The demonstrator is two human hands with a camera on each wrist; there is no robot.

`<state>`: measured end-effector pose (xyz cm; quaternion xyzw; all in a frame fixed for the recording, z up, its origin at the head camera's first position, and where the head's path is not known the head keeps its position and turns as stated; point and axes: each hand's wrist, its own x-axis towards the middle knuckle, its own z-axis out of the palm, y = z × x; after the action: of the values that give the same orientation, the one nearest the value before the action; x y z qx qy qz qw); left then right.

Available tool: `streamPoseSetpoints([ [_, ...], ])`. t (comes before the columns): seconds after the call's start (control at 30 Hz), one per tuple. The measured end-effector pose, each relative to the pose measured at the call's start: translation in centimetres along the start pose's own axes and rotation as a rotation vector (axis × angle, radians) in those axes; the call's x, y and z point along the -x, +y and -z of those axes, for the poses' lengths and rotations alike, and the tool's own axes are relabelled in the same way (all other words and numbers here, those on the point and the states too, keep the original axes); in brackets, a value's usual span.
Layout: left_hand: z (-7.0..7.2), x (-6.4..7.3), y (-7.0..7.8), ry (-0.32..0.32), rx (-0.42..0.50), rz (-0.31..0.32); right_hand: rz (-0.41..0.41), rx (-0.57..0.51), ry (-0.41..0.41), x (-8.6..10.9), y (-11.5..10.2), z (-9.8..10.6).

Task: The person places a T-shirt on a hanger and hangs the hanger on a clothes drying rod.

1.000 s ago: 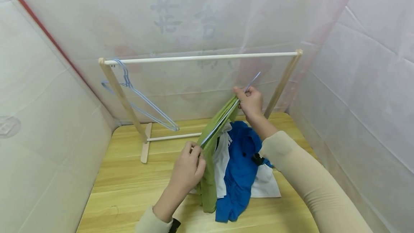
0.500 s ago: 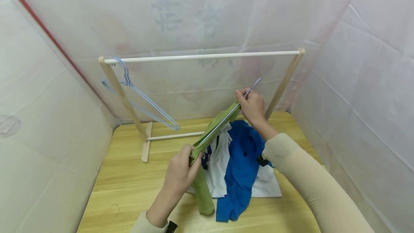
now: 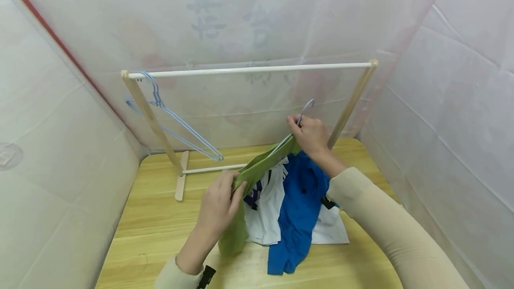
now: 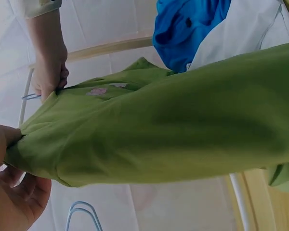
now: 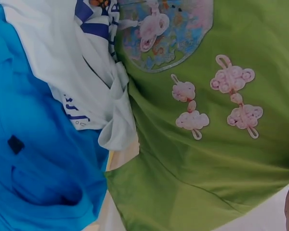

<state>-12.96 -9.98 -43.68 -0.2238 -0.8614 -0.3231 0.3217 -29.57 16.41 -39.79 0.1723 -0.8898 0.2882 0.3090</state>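
A green shirt (image 3: pixel 261 166) with pink knot-shaped decorations (image 5: pixel 232 79) is stretched between both hands over the table. My left hand (image 3: pixel 217 202) pinches its edge between thumb and fingers, and the rest of the cloth hangs below. My right hand (image 3: pixel 311 135) grips a light blue hanger (image 3: pixel 279 145) just under its hook, at the shirt's upper end. One arm of the hanger slopes down toward the shirt's opening, and its far end is hidden by the cloth. In the left wrist view, the right hand (image 4: pixel 50 74) is at the shirt's top edge.
A rack with a white bar (image 3: pixel 249 71) and wooden posts stands behind. Light blue hangers (image 3: pixel 188 126) hang at its left end. A blue garment (image 3: pixel 297 222) and a white printed garment (image 3: pixel 265 220) lie on the wooden table (image 3: pixel 152 226), right of the shirt.
My left hand has drawn the shirt's edge left and toward me, and the cloth has swung left. The right hand has lowered slightly, and the hanger's hook has turned, showing its curve.
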Motion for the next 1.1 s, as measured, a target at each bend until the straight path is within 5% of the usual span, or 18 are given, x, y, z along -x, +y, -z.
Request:
streamPoseSetpoints([
  [0.37,-1.0,-0.9,-0.3,-0.028,-0.043,0.004,0.096,0.015,0.017,0.4,-2.0,-0.8],
  [0.63,-1.8,-0.8,0.1,-0.116,-0.095,0.015,0.04,-0.052,-0.008,0.2,-3.3,-1.0],
  [0.9,-2.2,-0.4,0.3,-0.142,-0.096,-0.042,-0.165,-0.204,-0.036,0.2,-3.2,-1.0],
  [1.1,-2.0,-0.3,-0.1,-0.111,-0.083,0.023,-0.086,-0.285,-0.127,1.1,-3.1,-0.6],
])
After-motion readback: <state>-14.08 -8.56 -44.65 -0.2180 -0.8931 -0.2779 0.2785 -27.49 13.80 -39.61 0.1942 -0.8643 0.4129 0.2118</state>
